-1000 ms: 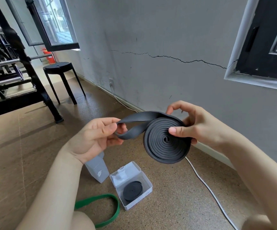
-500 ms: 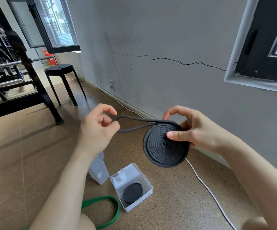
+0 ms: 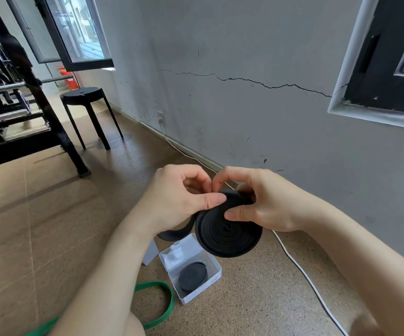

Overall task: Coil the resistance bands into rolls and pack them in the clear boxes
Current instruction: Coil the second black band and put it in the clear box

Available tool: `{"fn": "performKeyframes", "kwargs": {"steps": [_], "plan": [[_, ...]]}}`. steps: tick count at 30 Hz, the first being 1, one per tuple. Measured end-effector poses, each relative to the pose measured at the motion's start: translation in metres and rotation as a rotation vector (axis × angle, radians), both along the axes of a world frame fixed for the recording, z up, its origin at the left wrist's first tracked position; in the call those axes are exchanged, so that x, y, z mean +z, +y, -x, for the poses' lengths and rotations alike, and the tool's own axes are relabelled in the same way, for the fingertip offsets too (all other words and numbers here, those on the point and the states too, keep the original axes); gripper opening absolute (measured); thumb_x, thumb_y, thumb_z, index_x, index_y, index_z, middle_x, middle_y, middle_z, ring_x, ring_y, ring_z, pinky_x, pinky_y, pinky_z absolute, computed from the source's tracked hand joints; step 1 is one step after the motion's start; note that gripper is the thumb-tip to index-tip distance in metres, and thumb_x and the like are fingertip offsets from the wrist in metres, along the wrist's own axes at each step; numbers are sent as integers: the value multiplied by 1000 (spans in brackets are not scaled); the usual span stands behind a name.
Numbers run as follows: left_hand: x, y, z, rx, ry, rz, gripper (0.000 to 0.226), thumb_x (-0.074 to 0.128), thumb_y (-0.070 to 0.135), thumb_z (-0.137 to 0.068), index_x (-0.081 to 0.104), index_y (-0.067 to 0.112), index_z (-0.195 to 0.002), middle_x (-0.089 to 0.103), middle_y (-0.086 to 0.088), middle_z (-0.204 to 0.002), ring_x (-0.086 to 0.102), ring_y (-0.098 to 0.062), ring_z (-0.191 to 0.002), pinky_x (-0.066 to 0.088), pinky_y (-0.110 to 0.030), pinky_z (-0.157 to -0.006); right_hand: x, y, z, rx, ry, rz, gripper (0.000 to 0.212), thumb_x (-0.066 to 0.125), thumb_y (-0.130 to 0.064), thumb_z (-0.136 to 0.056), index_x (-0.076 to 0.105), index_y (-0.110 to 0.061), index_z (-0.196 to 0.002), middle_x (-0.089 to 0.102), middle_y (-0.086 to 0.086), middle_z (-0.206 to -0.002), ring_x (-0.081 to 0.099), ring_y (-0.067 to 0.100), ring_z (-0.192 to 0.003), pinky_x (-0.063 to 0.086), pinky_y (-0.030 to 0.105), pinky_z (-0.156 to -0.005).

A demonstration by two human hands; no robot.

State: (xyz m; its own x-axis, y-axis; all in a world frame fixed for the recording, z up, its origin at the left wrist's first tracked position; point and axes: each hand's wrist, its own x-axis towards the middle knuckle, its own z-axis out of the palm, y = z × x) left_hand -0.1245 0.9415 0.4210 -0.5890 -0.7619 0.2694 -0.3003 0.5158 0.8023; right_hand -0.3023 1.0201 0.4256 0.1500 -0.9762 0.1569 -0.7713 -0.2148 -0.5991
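A person's left hand (image 3: 184,200) and right hand (image 3: 264,204) meet over a black resistance band (image 3: 227,235), wound into a flat spiral roll and held in the air above the cork-patterned floor (image 3: 50,226). The right hand's grip is closed on the roll, with the thumb pressed on its face and the fingers curled over the top edge. The left hand's grip pinches the outermost wrap at the top of the roll between thumb and fingers. A short loose tail (image 3: 174,235) of the band hangs in a curve under the left wrist.

Directly below, on the floor, stands an open clear box (image 3: 216,270) with its lid (image 3: 181,248) tipped back; a smaller rolled black band (image 3: 192,278) lies inside it. A second clear box (image 3: 150,253) shows just beside it, partly hidden by the left forearm. A green resistance band (image 3: 164,309) lies uncoiled on the floor, close to the open box.

A white cable (image 3: 302,270) runs along the floor by the grey wall (image 3: 244,129), which carries a long crack (image 3: 269,84). A black stool (image 3: 84,94) and a black metal rack (image 3: 50,112) stand farther back to the left.
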Motion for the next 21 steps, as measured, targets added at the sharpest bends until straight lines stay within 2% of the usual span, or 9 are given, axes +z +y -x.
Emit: {"fn": "performKeyframes", "kwargs": {"steps": [5, 9, 14, 17, 21], "plan": [[3, 5, 4, 94, -4, 99, 17, 87, 19, -64, 70, 20, -67, 70, 5, -65, 67, -10, -64, 54, -22, -64, 2, 1, -3, -64, 112, 21, 50, 76, -27, -76, 38, -46, -104, 62, -4, -73, 53, 8, -66, 43, 30, -65], [4, 3, 5, 112, 49, -7, 17, 86, 11, -64, 71, 16, -69, 71, -2, -67, 66, -13, -63, 54, -30, -68, 2, 1, -7, -73, 188, 40, 54, 77, -29, -75, 34, -44, -105, 62, -2, -76, 54, 9, -68, 45, 34, -66], [2, 1, 5, 87, 125, -225, 15, 83, 5, -66, 69, 9, -66, 64, -3, -62, 59, -12, -60, 49, -27, -65, 2, 0, -5, -70, 55, 39, 50, 77, -27, -76, 38, -46, -100, 67, -2, -75, 59, 17, -70, 50, 37, -70], [0, -1, 6, 112, 187, -255, 14, 83, 6, -67, 69, 9, -66, 64, -3, -60, 59, -13, -60, 48, -25, -64, -3, -3, -2, -57, -103, 29, 41, 76, -23, -77, 47, -43, -97, 68, -2, -72, 64, 22, -70, 54, 42, -71], [-3, -2, 7, 69, 210, -302, 12, 79, 6, -72, 67, 4, -74, 65, -7, -67, 60, -17, -65, 50, -28, -66, -9, -7, 2, -62, -229, 28, 34, 75, -26, -74, 53, -42, -94, 69, 8, -76, 64, 30, -72, 56, 48, -71]]}}
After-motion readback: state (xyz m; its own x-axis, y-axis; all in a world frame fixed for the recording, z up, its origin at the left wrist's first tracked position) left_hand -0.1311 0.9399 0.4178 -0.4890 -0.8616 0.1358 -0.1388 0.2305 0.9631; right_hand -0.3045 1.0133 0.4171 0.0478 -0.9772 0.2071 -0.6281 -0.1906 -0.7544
